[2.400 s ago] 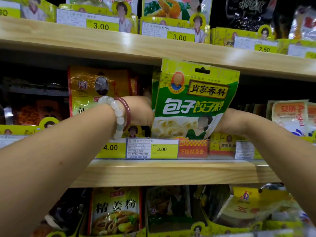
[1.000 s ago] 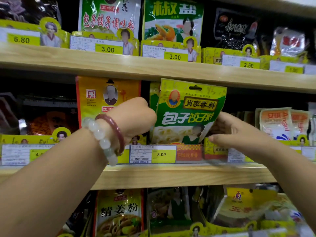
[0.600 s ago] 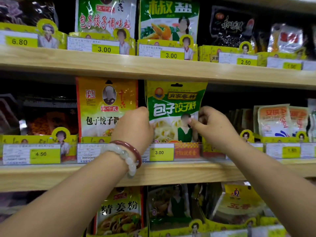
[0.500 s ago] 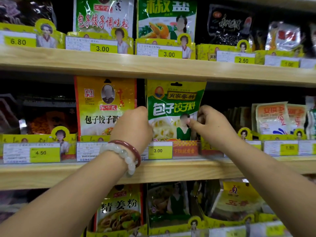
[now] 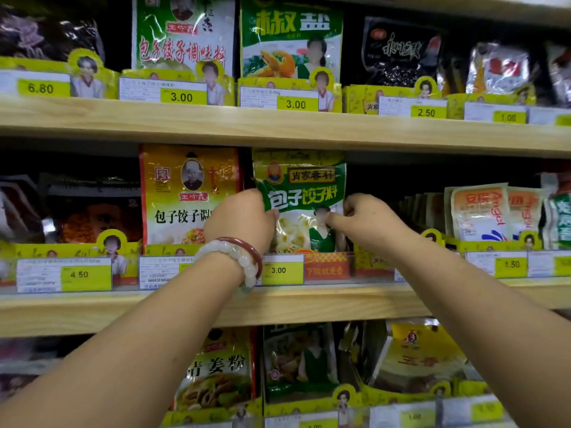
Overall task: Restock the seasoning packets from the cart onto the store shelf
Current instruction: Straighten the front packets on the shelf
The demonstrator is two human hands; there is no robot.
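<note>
Hands work one green seasoning packet [image 5: 301, 196] standing upright on the middle shelf [image 5: 309, 304], beside an orange packet [image 5: 185, 196]. Left hand [image 5: 239, 220] pinches its left edge, right hand [image 5: 367, 223] pinches the right edge, likely to square it behind the price tag [image 5: 282, 269].

Both bare forearms reach up and forward, converging toward centre: the left hand [image 5: 239, 222], with two bracelets at its wrist, shows its back with fingers curled in a pinch, while the right hand [image 5: 367, 222], fingers likewise curled, pinches just right of it.
</note>
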